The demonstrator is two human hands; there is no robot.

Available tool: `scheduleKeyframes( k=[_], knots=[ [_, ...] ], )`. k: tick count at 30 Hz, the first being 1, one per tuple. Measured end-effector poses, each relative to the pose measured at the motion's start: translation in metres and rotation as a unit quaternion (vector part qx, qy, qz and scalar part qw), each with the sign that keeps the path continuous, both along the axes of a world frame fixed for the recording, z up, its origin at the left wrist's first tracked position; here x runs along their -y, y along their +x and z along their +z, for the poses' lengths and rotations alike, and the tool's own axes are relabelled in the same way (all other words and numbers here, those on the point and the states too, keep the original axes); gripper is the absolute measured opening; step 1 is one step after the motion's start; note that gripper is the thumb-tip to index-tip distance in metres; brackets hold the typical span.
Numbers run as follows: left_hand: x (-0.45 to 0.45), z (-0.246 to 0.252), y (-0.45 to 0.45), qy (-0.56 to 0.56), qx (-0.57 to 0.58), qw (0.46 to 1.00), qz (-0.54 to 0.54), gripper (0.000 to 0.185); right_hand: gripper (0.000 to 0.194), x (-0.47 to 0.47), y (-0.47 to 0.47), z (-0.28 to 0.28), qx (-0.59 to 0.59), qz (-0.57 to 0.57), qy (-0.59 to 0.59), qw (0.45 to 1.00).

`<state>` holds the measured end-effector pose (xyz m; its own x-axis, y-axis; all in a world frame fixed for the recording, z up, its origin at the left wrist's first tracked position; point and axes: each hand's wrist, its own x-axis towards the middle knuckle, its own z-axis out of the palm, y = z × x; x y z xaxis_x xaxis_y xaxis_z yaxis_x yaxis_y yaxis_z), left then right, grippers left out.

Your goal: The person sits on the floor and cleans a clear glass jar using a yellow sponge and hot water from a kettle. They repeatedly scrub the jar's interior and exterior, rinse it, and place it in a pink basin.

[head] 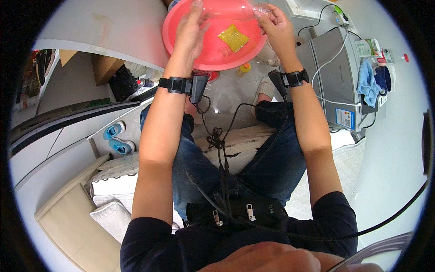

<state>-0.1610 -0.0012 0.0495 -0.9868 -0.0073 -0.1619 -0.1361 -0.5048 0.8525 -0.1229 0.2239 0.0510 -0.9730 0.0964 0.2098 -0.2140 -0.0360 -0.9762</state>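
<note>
A clear plastic bottle (229, 9) lies sideways between my two hands, above a round pink plastic basin (210, 63). At its neck end, on the right, the fingers of my right hand (277, 25) are closed on it. My left hand (192, 32) is at the other end with its thumb raised; whether it grips the bottle or only touches it is not clear. Inside the basin is a yellow, crinkled sponge or scouring pad (233, 38), below the bottle. Both wrists wear black straps with small devices.
Black cables (217, 139) hang knotted between my legs. A container with a yellow cap (244, 69) stands on the floor near the basin. At right is a grey refrigerator (340, 78) with a blue cloth (367, 83) and a mug (382, 80) on top. Blue shoes (120, 137) sit at left.
</note>
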Motion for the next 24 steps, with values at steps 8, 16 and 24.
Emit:
scheduleKeyframes(
  k=[8, 16, 24],
  knots=[
    [-0.01, 0.029, 0.032, -0.59, -0.41, 0.696, -0.005, 0.083, 0.029, -0.005, 0.007, 0.008, -0.026, 0.007, 0.097, 0.995],
    [-0.005, 0.009, 0.021, -0.531, -0.329, 0.78, 0.041, 0.08, 0.027, -0.114, -0.019, -0.002, 0.026, -0.11, 0.056, 0.992],
    [-0.001, 0.005, 0.013, -0.506, -0.254, 0.824, 0.035, 0.073, 0.044, -0.189, -0.013, -0.224, 0.471, -0.023, 0.277, 0.837]
  ],
)
